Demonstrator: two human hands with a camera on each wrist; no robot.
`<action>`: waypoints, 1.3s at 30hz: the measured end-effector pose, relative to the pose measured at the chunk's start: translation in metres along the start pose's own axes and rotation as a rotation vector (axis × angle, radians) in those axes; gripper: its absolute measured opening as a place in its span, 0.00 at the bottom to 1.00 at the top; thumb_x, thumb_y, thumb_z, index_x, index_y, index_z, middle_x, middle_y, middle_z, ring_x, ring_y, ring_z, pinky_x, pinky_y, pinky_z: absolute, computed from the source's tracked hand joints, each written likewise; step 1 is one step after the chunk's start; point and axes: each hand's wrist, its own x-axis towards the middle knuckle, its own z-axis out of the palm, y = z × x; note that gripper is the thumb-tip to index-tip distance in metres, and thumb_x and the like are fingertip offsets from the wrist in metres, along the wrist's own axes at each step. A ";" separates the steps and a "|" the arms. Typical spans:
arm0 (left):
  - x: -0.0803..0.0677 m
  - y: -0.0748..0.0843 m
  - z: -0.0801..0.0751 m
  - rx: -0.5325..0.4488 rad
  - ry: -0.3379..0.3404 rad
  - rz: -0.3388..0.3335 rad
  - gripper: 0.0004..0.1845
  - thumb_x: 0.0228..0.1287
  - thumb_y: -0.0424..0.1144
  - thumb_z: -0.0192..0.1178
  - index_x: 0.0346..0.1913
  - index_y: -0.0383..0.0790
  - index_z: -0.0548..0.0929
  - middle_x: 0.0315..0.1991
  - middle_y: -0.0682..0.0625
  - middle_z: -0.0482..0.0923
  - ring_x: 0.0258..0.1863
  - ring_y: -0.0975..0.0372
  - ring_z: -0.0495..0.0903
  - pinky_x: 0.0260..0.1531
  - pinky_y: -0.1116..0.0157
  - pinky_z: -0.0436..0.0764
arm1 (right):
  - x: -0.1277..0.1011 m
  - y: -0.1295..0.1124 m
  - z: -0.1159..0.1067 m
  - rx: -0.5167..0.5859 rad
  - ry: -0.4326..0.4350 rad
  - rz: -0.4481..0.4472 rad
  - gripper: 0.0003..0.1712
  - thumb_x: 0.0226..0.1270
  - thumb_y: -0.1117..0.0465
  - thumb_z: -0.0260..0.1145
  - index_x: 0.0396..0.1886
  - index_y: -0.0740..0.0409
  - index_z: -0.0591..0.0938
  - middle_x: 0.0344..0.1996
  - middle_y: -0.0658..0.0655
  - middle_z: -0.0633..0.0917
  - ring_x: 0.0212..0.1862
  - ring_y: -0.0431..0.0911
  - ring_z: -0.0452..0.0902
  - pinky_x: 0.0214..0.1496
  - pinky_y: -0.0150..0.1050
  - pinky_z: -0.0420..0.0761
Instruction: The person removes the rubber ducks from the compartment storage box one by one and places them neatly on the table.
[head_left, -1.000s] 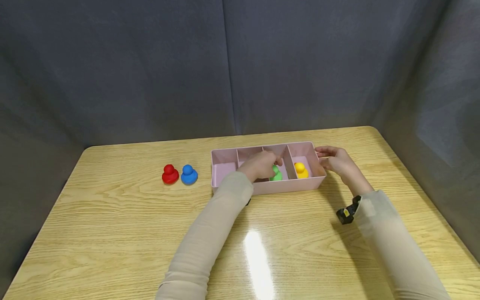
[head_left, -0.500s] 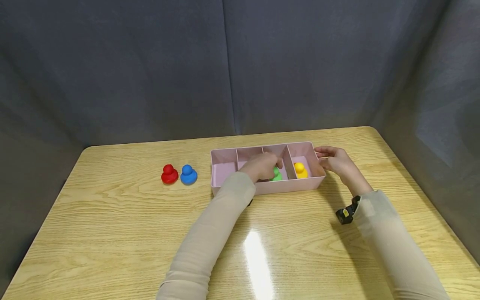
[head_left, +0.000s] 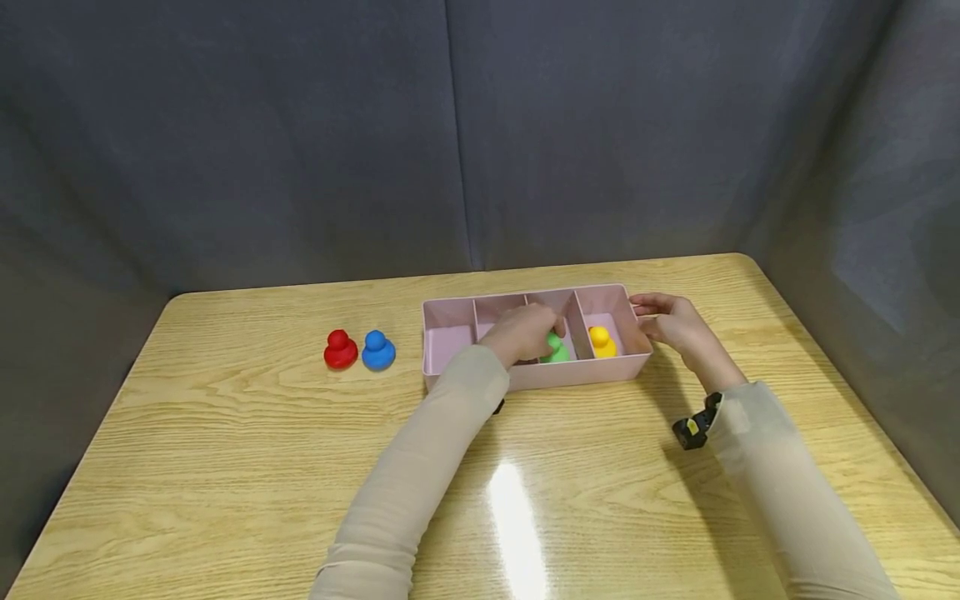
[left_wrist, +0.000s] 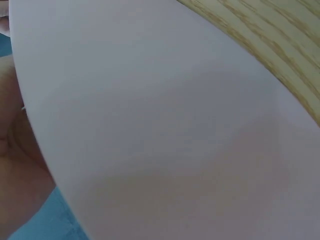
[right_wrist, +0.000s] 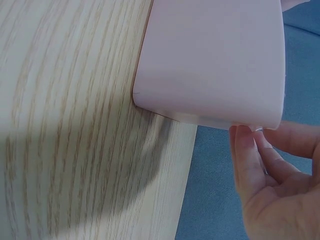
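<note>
A pink tray [head_left: 570, 375] with four compartments stands at the back of the wooden table [head_left: 225, 450]. My left hand [head_left: 525, 331] reaches into the third compartment, its fingers curled over a green duck [head_left: 558, 350]. A yellow duck [head_left: 602, 341] sits alone in the rightmost compartment. My right hand [head_left: 667, 321] rests against the tray's right end with straight fingers. In the right wrist view its fingertips [right_wrist: 245, 150] touch the corner of the tray [right_wrist: 215, 60]. The left wrist view is filled by the tray wall [left_wrist: 160, 125].
A red duck [head_left: 340, 349] and a blue duck [head_left: 378, 350] stand side by side on the table left of the tray. The tray's two left compartments hold no ducks. Grey cloth walls close in the back and sides. The table's right edge lies near the tray.
The green duck has shifted slightly to the right under my left hand. The right hand and tray have stayed put.
</note>
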 end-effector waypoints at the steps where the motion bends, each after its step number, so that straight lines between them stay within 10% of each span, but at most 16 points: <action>1: 0.000 -0.001 0.000 -0.010 0.010 0.002 0.18 0.64 0.35 0.60 0.56 0.47 0.82 0.57 0.54 0.80 0.44 0.62 0.75 0.51 0.61 0.76 | 0.000 0.000 0.000 0.000 0.000 0.001 0.32 0.64 0.69 0.50 0.70 0.68 0.61 0.63 0.71 0.67 0.57 0.53 0.67 0.39 0.16 0.70; 39: -0.028 -0.020 -0.037 -0.289 0.212 0.080 0.17 0.60 0.31 0.60 0.53 0.37 0.81 0.49 0.45 0.81 0.42 0.59 0.74 0.43 0.68 0.74 | 0.001 0.000 -0.001 0.010 -0.005 -0.008 0.32 0.64 0.70 0.50 0.70 0.69 0.60 0.62 0.70 0.67 0.54 0.52 0.68 0.39 0.17 0.72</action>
